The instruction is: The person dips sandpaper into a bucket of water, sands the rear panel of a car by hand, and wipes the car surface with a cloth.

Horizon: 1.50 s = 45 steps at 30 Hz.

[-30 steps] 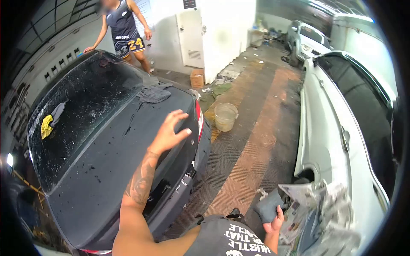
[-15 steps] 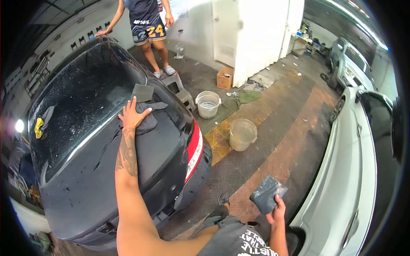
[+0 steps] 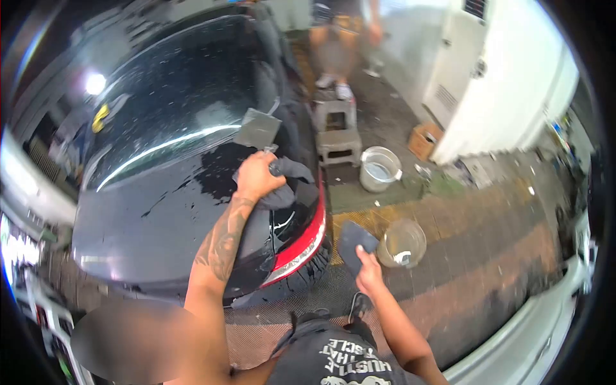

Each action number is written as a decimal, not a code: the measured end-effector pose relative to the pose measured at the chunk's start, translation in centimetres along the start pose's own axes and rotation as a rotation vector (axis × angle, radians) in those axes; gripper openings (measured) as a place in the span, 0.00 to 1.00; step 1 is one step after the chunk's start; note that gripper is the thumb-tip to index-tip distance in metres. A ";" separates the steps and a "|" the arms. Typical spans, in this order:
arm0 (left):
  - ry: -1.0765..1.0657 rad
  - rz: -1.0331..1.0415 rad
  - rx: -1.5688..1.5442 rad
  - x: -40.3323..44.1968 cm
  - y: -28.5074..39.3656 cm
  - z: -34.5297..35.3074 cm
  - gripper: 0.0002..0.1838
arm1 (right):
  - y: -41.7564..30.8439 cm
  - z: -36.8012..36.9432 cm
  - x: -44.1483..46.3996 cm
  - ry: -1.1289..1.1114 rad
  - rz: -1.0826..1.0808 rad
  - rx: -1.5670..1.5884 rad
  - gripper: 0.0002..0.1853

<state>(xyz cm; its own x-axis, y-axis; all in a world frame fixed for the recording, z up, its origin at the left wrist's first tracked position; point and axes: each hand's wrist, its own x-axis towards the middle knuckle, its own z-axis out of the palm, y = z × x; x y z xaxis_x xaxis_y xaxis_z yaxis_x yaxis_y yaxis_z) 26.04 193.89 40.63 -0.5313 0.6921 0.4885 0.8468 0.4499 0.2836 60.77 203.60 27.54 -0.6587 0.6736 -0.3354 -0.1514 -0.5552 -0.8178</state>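
Matt cloth rag (image 3: 299, 172) & glossy rear windscr. (image 3: 186, 83)

1. A grey step stool (image 3: 340, 138), with another person's shoes (image 3: 344, 92) at its top.
2. A whitish bucket (image 3: 380, 171) on the floor, near the stool.
3. A cloudy, see-through bucket (image 3: 416, 240) on the floor matting (image 3: 475, 224).
4. An open cardboard box (image 3: 421, 144) beside a pale door (image 3: 457, 64).
5. A glaring lamp (image 3: 95, 84).

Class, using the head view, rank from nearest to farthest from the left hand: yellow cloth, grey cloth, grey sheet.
1. Grey cloth, in the left hand.
2. Grey sheet, just beyond the hand.
3. Yellow cloth, far left in view.
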 end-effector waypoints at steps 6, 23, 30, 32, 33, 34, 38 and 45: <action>0.281 -0.364 0.180 -7.8 1.3 -3.7 0.33 | 0.1 10.8 8.2 -0.663 -0.826 -0.999 0.36; 0.230 -0.248 0.221 -5.9 8.3 1.0 0.25 | 1.8 13.1 16.6 -0.519 -0.814 -0.782 0.33; 0.315 -0.332 0.178 -1.5 4.7 3.1 0.24 | 1.1 14.9 23.2 -0.382 -0.602 -0.836 0.37; 0.358 -0.358 0.156 -0.9 3.5 2.6 0.24 | 2.3 13.1 19.2 -0.516 -0.790 -0.805 0.37; 0.386 -0.395 0.176 -0.7 3.0 2.3 0.24 | 1.7 13.0 19.6 -0.514 -0.790 -0.806 0.37; 0.415 -0.431 0.202 -0.4 2.6 2.1 0.24 | 1.1 13.2 20.1 -0.509 -0.774 -0.833 0.37; 0.339 -0.414 0.177 -0.1 1.9 2.1 0.27 | 1.0 15.3 30.6 -0.352 -0.571 -0.760 0.39; 0.362 -0.369 0.398 0.3 3.9 1.4 0.39 | 1.8 13.0 20.2 -0.513 -0.718 -0.764 0.36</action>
<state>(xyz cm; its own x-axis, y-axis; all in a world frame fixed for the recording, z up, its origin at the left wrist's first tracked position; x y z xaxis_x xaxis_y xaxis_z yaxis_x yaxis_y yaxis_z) 29.12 196.68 40.71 -0.6854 0.2494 0.6841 0.5000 0.8443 0.1930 37.60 209.83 25.41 -0.8488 0.3408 0.4043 -0.2421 0.4292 -0.8702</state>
